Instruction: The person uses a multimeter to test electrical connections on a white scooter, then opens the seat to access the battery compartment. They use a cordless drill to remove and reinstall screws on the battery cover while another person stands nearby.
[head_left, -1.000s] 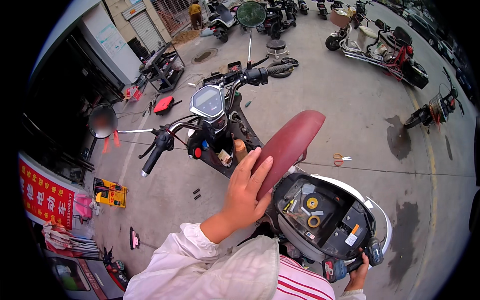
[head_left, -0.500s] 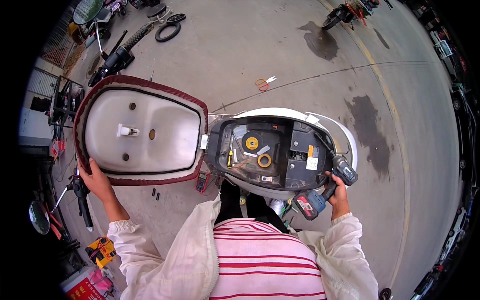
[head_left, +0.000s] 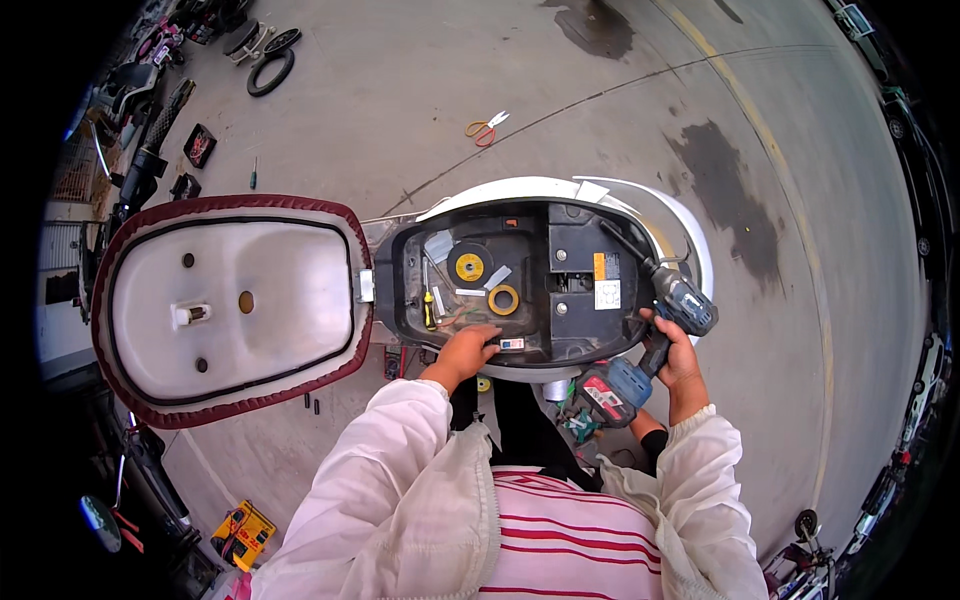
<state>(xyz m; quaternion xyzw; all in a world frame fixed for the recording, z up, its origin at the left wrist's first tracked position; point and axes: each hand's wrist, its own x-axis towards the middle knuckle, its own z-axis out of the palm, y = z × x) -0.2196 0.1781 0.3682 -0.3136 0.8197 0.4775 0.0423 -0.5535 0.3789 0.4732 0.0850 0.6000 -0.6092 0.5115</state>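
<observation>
My left hand [head_left: 465, 350] is at the near rim of the open scooter storage bay [head_left: 392, 280], fingers loosely apart beside a small white-labelled item [head_left: 512, 344]. My right hand [head_left: 676, 352] grips a blue-black cordless drill [head_left: 681, 303], its long shaft over the bay's right end. Inside the bay are a grinding disc [head_left: 469, 267], a yellow tape roll [head_left: 503, 301], a yellow screwdriver [head_left: 428, 310] and black blocks [head_left: 585, 230]. The seat [head_left: 240, 350] lies flipped open at the left, pale underside up. Below the drill, a patch of skin and dark cloth [head_left: 648, 432] is partly hidden.
Scissors [head_left: 485, 130], a screwdriver [head_left: 254, 173] and a loose tire [head_left: 270, 72] lie on the concrete. Handlebars [head_left: 145, 150] rise at the left. A yellow device [head_left: 243, 530] sits lower left, a multimeter [head_left: 393, 363] beside the scooter. Parked vehicles [head_left: 905, 160] line the right edge.
My left hand has let go of the maroon seat, which has swung down open leftward, and has moved right to the bay's rim. My right hand still holds the drill.
</observation>
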